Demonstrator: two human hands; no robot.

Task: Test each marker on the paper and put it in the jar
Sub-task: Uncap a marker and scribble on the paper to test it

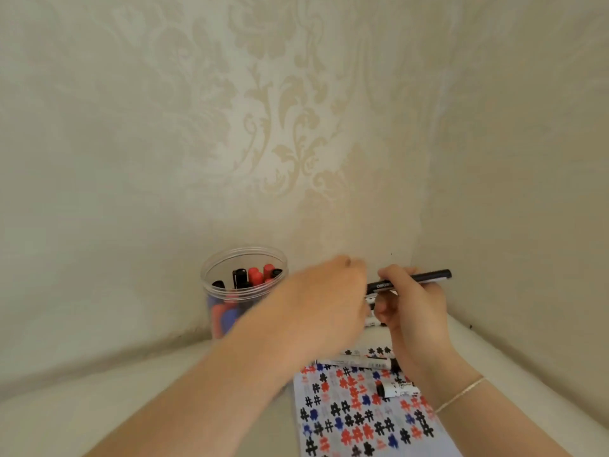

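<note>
My right hand (412,311) has its fingers curled round a black marker (410,281), which lies nearly level, its far end pointing right and slightly up, away from the jar (244,291). The marker's near end meets my left hand (324,301), which is on the jar's side of it and blurred. The left fingers are bunched at that end of the marker, but I cannot tell whether they pinch it or its cap. Both hands are raised to the right of the jar, the left one nearer to it and its forearm crossing in front of the jar's lower right side.

The jar is clear plastic, open at the top, standing upright against the patterned wall (296,110). Inside it are markers with black, red and blue caps, standing or leaning; I cannot count them.

The paper (362,420) lies to the right of the jar and nearer to me, below my hands. It is covered with hash marks in black, red and blue. A white marker (359,362) lies across the paper's far edge, roughly level. Another white marker with a black cap (397,389) lies on the paper further right of the jar, just beside my right wrist, partly hidden by it. A thin bracelet (459,394) is on that wrist. More white barrels show between my two hands, too hidden to make out.
</note>
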